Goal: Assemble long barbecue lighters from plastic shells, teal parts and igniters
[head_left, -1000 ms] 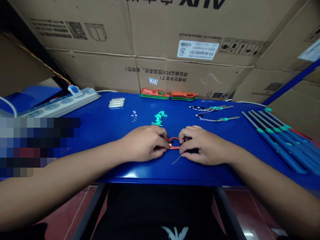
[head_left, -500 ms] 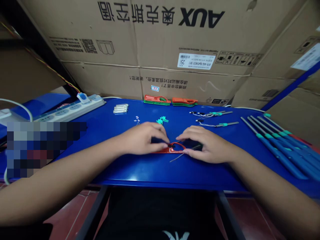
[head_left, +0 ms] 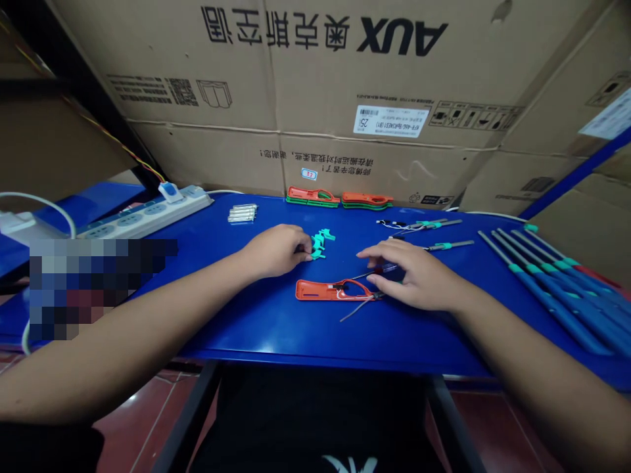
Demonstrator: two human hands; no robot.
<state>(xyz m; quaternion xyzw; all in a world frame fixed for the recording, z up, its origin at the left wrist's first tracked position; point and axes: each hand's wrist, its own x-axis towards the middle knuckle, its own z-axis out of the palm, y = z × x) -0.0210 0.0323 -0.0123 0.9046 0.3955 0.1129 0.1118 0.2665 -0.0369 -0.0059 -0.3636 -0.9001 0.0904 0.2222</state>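
My left hand [head_left: 277, 251] is at a small pile of teal plastic pieces [head_left: 323, 234], its thumb and fingers pinched at the edge of the nearest piece [head_left: 318, 254]. On the table in front of me lies an orange lighter half-shell [head_left: 313, 290], hollow side up, with a small black part and white wire inside. A thin metal rod [head_left: 353, 311] sticks out beside its right end. My right hand [head_left: 417, 272] hovers over that end, thumb and forefinger apart. A slim screwdriver-like tool [head_left: 380, 269] sits in that hand, partly hidden by the fingers.
Stacked orange and green shells [head_left: 313, 197] stand at the back, by a cardboard box [head_left: 315, 79]. Silver cylinders [head_left: 242, 213] lie left of them. Rods with wires [head_left: 446, 246] and finished blue lighters [head_left: 557, 295] are at right. A power strip [head_left: 142, 217] lies at left.
My left hand has left the orange shell and moved up and left to the teal pieces. The right hand has lifted slightly, and more of the shell shows.
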